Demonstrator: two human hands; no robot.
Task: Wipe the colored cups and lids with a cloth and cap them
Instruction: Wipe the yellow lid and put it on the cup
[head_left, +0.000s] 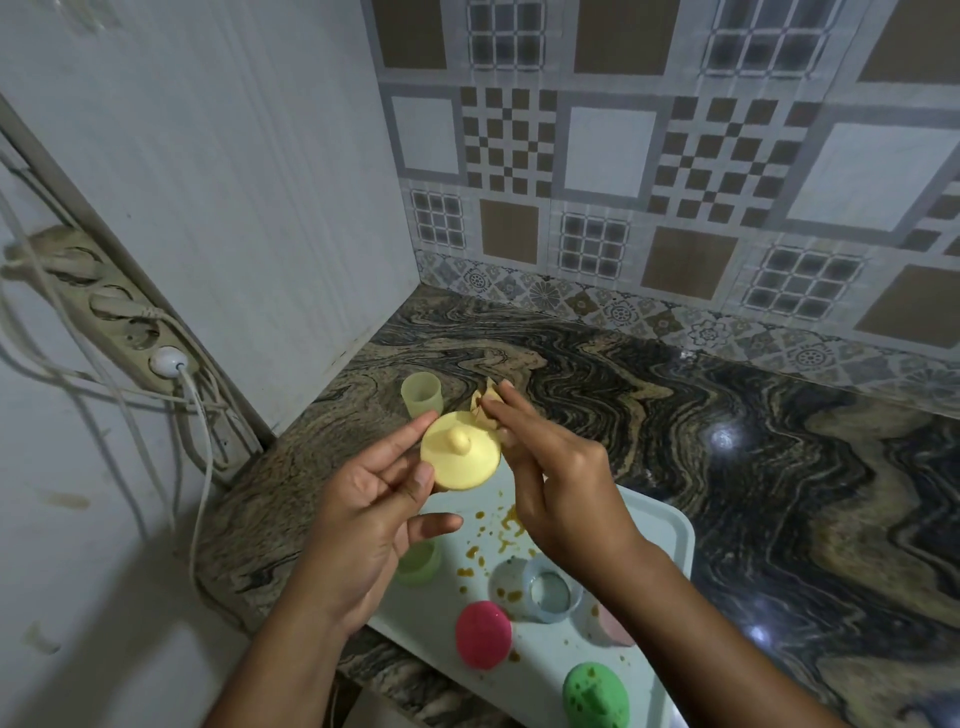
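Cables hang from a power strip (104, 306) fixed to the wall at 9 o'clock. On the marbled counter (727, 415), a pale yellow cup (421, 395) stands upright with its mouth up, just beyond the hands at 11 o'clock from the lid.

The left hand (363, 499) pinches the yellow lid (467, 462) by its rim, forefinger at the lid's 10 o'clock and thumb at its 8 o'clock, the other fingers loosely spread below. The lid is held in the air above the far end of the tray, its top face turned toward the camera, so the knob (458, 440) points up at the viewer.

The right hand (550, 478) has its fingers closed round a crumpled yellowish cloth (485, 402), which touches the lid's rim at 1 o'clock.

Below the hands, at 6 o'clock, lies a pale tray (660, 525) spattered with orange-brown stains (511, 525). On it, left to right: one green cup (418, 566) partly behind the left hand, one pink lid (483, 634), one clear blue cup (553, 592) with its mouth toward the camera, one green lid (595, 693), stained, and one pink cup (615, 629), half hidden by the right forearm. That makes four cups and three lids.
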